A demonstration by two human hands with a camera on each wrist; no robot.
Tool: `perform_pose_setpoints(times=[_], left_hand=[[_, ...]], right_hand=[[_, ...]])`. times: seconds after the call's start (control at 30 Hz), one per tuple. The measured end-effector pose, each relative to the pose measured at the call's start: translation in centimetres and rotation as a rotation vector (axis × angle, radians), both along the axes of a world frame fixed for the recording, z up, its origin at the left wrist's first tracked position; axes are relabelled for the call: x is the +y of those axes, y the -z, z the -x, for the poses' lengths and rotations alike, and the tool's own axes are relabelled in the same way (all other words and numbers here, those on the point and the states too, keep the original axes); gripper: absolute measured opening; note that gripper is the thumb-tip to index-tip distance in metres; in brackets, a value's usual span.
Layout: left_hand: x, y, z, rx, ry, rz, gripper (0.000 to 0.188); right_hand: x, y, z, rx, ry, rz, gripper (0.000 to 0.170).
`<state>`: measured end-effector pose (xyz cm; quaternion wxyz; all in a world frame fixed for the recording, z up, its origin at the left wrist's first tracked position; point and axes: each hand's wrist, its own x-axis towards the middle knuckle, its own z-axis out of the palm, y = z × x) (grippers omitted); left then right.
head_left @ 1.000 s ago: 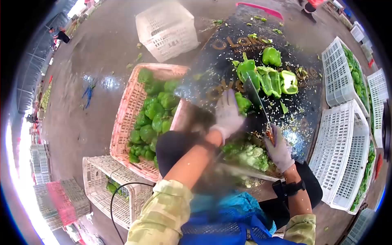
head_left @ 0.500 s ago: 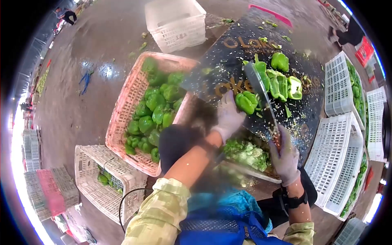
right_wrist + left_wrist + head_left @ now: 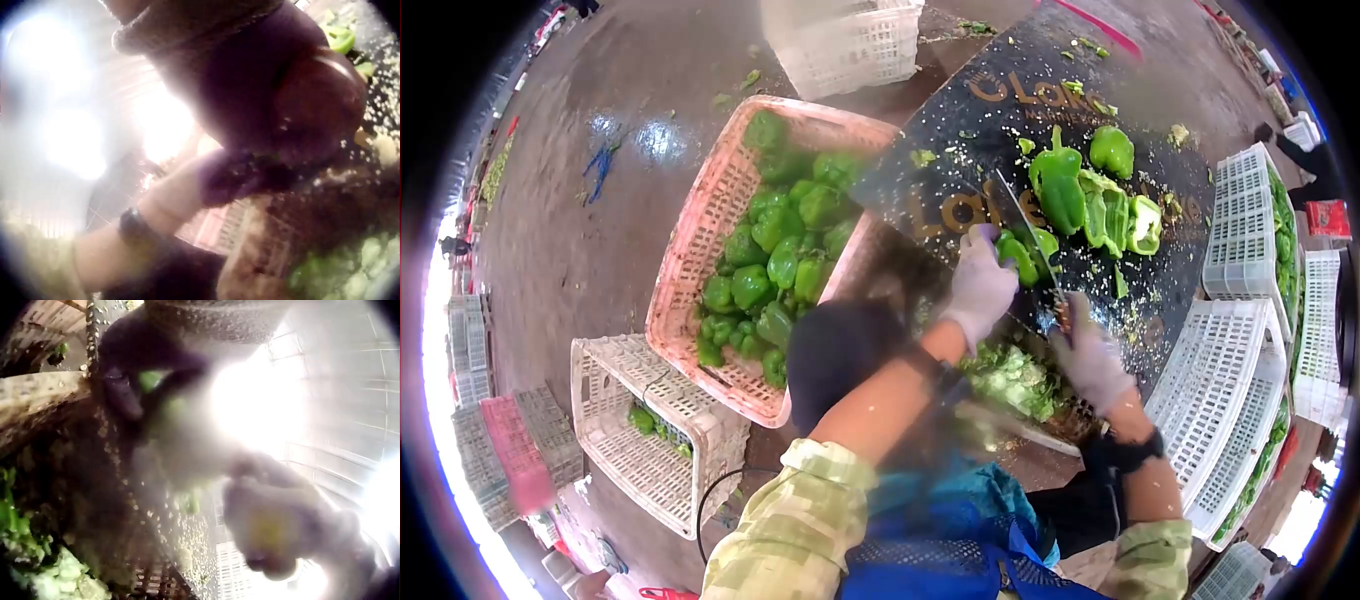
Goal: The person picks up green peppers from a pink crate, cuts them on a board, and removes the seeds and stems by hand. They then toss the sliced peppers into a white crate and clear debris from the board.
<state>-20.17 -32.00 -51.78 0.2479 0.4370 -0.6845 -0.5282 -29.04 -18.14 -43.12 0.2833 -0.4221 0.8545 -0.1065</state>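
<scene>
My left hand (image 3: pixel 983 287), in a pale glove, holds a green bell pepper (image 3: pixel 1017 260) against the near part of the black board (image 3: pixel 940 160). In my gloved right hand (image 3: pixel 1092 358) is the handle of a knife (image 3: pixel 1026 218); its long blade crosses that pepper, with green showing on both sides. Beyond the blade lie a long green pepper (image 3: pixel 1060 188), a rounded one (image 3: pixel 1112 152) and cut-open pieces (image 3: pixel 1144 225). Both wrist views are glared and blurred; the right hand (image 3: pixel 250 81) hides most of the knife there.
A pink crate (image 3: pixel 690 220) of green peppers stands left of the board. Pale seed cores and trimmings (image 3: pixel 1015 380) lie below the board's near edge. White crates (image 3: pixel 1215 385) line the right side, another (image 3: pixel 660 440) lies at lower left, and one (image 3: pixel 845 45) stands at the back.
The knife blade has come from beyond the held pepper to across it. The left hand keeps its hold on the pepper. The head view has shifted, and the scene sits slightly differently.
</scene>
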Motion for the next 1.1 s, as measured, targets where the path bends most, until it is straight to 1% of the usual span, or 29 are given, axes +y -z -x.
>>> perform_pose_setpoints(times=[0.03,0.07,0.1,0.13,0.17,0.2,0.23,0.27,0.3,0.33,0.4,0.43,0.47,0.53,0.57,0.63,0.67,0.7,0.73,0.77,0.8,0.87,0.93,1.0,1.03,1.07,1.1], left_hand=[[-0.3,0.0,0.1,0.003,-0.001,-0.001,0.039],[-0.4,0.6,0.3,0.045,-0.021,-0.101,0.038],[-0.1,0.8,0.4,0.029,-0.059,0.054,0.037],[0.4,0.9,0.4,0.048,-0.077,0.028,0.037],[0.1,0.7,0.9,0.077,-0.103,0.027,0.038],[0.0,0.2,1.1,0.184,-0.075,-0.104,0.039],[0.2,0.0,1.5,0.292,-0.058,-0.232,0.041],[0.5,0.4,2.5,0.378,-0.057,-0.332,0.044],[0.8,0.2,3.1,0.489,-0.071,-0.396,0.047],[1.1,0.0,3.7,0.599,-0.085,-0.461,0.050],[0.2,-4.5,2.6,0.752,-0.054,-0.524,0.053],[-0.9,-6.8,1.5,0.773,-0.043,-0.535,0.054],[-2.0,-9.1,0.4,0.793,-0.031,-0.547,0.055],[-4.5,-9.8,0.0,0.920,-0.010,-0.417,0.057],[-6.3,-13.2,-4.1,0.797,0.045,-0.456,0.058],[-10.1,-13.6,-9.3,0.633,0.116,-0.315,0.062],[-12.4,-12.5,-11.8,0.398,0.090,-0.219,0.063],[-14.4,-10.5,-14.6,0.159,0.064,-0.132,0.065],[-15.6,-8.5,-18.2,0.072,0.077,-0.191,0.065],[-16.8,-5.4,-21.5,-0.147,0.078,-0.114,0.055],[-18.0,-1.0,-25.2,-0.225,0.194,-0.158,0.045],[-17.2,2.5,-29.5,-0.585,0.203,-0.341,0.051],[-14.9,3.8,-30.7,-0.499,0.199,-0.482,0.059],[-13.9,5.5,-30.2,-0.633,0.164,-0.500,0.063],[-13.7,6.6,-29.0,-0.811,0.137,-0.443,0.065],[-13.5,7.5,-28.1,-0.988,0.115,-0.378,0.066],[-13.8,9.7,-28.5,-0.974,0.149,-0.400,0.065]], right_hand=[[-0.6,2.6,-0.3,0.064,-0.038,0.241,0.042],[0.3,3.4,0.0,0.077,-0.014,0.242,0.043],[0.1,2.9,-0.7,0.078,0.006,0.238,0.044],[0.4,4.6,0.1,-0.034,0.058,0.332,0.047],[1.2,5.0,1.1,-0.028,0.117,0.268,0.050],[2.0,6.7,2.1,-0.015,0.153,0.429,0.054],[1.9,5.5,3.5,-0.061,0.169,0.289,0.054],[2.7,7.5,4.6,-0.246,0.310,0.539,0.051],[3.0,7.0,4.7,-0.255,0.341,0.591,0.050],[2.4,4.9,3.8,-0.264,0.369,0.625,0.049],[1.7,2.0,1.7,-0.413,0.447,0.632,0.047],[1.6,1.4,0.9,-0.538,0.480,0.607,0.046],[1.4,1.0,-0.1,-0.575,0.481,0.526,0.046],[1.3,2.1,-1.1,-0.605,0.325,0.431,0.047],[1.2,2.4,-1.3,-0.504,0.173,0.349,0.047],[0.7,2.2,-1.8,-0.351,0.106,0.341,0.046],[0.6,3.1,-1.5,-0.353,0.154,0.418,0.046],[0.8,4.0,-1.0,-0.358,0.208,0.489,0.046],[1.5,5.0,0.6,-0.301,0.262,0.496,0.048],[1.7,5.8,1.6,-0.474,0.337,0.584,0.048],[1.6,5.2,1.7,-0.446,0.329,0.555,0.048],[1.2,5.0,1.5,-0.376,0.313,0.473,0.048],[1.2,5.7,1.4,-0.286,0.297,0.366,0.048],[1.6,7.1,1.6,-0.367,0.346,0.452,0.048],[2.0,7.5,1.7,-0.405,0.376,0.496,0.048],[2.3,7.5,2.1,-0.310,0.339,0.457,0.046],[2.3,7.4,2.1,-0.350,0.347,0.466,0.046]])
